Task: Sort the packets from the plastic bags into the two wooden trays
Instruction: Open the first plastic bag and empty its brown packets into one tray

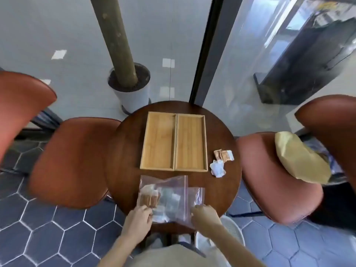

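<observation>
Both hands at the bag mouth, trays not yet loaded.

Left hand (pixel 139 218) pinches the large plastic bag (pixel 163 197), lower centre; right hand (pixel 205 213) grips its other near corner beside a smaller bag (pixel 196 195). Brown and white packets (pixel 149 197) sit inside; loose packets (pixel 221 160) lie right of both empty trays (pixel 174 141). Risk: the slack bag tipping and spilling mixed packets off the near edge of the table (pixel 125 151). No legible writing.

The two trays (pixel 174 141) are pale honey wood on a dark brown table (pixel 125 151). Chairs (pixel 71 160) are rust-red; the floor (pixel 48 228) shows dark blue hexagons with white grout. Loose packets (pixel 221 160) are brown and white.
</observation>
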`<action>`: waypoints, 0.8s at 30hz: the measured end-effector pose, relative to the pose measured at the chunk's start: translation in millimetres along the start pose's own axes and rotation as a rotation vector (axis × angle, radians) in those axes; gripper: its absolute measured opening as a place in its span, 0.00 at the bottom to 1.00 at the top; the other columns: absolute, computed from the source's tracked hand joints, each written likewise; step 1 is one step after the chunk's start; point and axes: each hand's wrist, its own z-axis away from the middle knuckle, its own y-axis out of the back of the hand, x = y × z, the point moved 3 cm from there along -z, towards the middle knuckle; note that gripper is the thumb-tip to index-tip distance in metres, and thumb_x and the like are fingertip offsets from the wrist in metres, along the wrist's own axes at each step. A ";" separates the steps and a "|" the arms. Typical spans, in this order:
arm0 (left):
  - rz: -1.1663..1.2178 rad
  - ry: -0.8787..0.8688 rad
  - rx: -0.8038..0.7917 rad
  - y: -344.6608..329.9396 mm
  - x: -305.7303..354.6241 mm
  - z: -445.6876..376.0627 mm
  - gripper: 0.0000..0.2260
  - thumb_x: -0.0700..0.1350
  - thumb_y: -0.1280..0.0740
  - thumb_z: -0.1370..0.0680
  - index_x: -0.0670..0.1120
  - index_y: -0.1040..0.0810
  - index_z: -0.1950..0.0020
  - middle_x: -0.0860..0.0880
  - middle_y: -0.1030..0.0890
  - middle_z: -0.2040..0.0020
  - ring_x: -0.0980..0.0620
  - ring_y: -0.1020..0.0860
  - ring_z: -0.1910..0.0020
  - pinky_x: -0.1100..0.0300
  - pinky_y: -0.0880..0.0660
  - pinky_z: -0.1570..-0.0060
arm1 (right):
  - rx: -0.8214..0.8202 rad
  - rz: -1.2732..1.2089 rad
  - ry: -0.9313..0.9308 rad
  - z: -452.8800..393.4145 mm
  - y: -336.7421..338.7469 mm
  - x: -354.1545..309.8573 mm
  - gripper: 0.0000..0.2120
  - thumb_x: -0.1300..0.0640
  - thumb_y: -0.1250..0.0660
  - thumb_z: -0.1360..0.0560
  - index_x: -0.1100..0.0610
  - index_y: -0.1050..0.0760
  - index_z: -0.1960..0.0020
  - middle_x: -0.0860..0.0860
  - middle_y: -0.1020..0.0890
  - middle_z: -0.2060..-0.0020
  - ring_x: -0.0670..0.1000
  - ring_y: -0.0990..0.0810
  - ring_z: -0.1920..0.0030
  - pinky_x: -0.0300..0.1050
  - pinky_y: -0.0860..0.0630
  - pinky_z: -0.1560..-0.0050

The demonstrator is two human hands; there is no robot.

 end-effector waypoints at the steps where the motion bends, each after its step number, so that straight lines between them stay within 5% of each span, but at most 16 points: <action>1: -0.024 -0.020 0.032 -0.9 -0.9 -2.4 0.07 0.42 0.36 0.28 0.45 0.19 0.55 0.47 0.19 0.55 0.44 0.20 0.56 0.51 0.22 0.57 | 0.046 0.018 0.000 -3.1 -1.4 2.4 0.18 0.59 0.46 0.25 0.62 0.29 0.37 0.57 0.21 0.43 0.57 0.25 0.41 0.47 0.31 0.41; 4: -0.136 -0.078 0.193 6.2 4.3 -1.5 0.16 0.38 0.23 0.40 0.44 0.18 0.53 0.48 0.17 0.55 0.47 0.18 0.59 0.56 0.21 0.64 | 0.228 -0.037 -0.007 -8.8 -7.1 9.3 0.21 0.61 0.47 0.27 0.61 0.32 0.34 0.56 0.24 0.38 0.58 0.29 0.37 0.49 0.33 0.39; 10: -0.275 -0.074 0.085 -13.3 -5.4 1.5 0.36 0.44 0.24 0.41 0.41 0.29 0.33 0.41 0.26 0.33 0.42 0.27 0.35 0.46 0.24 0.44 | 0.250 -0.489 -0.130 -17.2 -12.3 -2.6 0.25 0.58 0.45 0.21 0.56 0.46 0.26 0.55 0.31 0.31 0.56 0.33 0.32 0.50 0.34 0.35; 14: -0.187 -0.023 -0.016 -18.9 -5.1 1.2 0.35 0.46 0.31 0.30 0.47 0.41 0.26 0.42 0.44 0.24 0.43 0.41 0.26 0.43 0.35 0.34 | 0.239 -1.050 -0.311 -28.3 -19.2 -8.6 0.19 0.58 0.40 0.23 0.58 0.33 0.33 0.55 0.21 0.43 0.53 0.23 0.47 0.47 0.27 0.44; 17: -0.111 0.050 -0.158 -22.0 -11.4 -3.8 0.33 0.48 0.40 0.24 0.50 0.54 0.24 0.45 0.56 0.22 0.47 0.50 0.24 0.47 0.42 0.30 | 0.284 -1.161 -0.379 -34.5 -15.5 -9.5 0.10 0.63 0.39 0.25 0.63 0.22 0.48 0.51 0.18 0.65 0.50 0.22 0.63 0.47 0.23 0.51; 22: 0.052 0.116 -0.258 -13.6 -14.8 -11.1 0.31 0.48 0.40 0.23 0.51 0.53 0.24 0.46 0.56 0.22 0.45 0.45 0.25 0.45 0.37 0.31 | 0.270 -1.310 -0.318 -32.1 -5.7 -21.1 0.07 0.64 0.36 0.25 0.64 0.20 0.51 0.55 0.17 0.66 0.53 0.19 0.64 0.50 0.20 0.53; 24: 0.219 0.149 -0.171 -3.6 -12.3 -13.0 0.26 0.46 0.40 0.23 0.48 0.44 0.26 0.45 0.46 0.23 0.44 0.37 0.28 0.46 0.34 0.33 | 0.239 -1.346 -0.244 -28.6 1.5 -30.2 0.08 0.65 0.36 0.26 0.66 0.20 0.49 0.54 0.17 0.65 0.52 0.19 0.65 0.45 0.20 0.57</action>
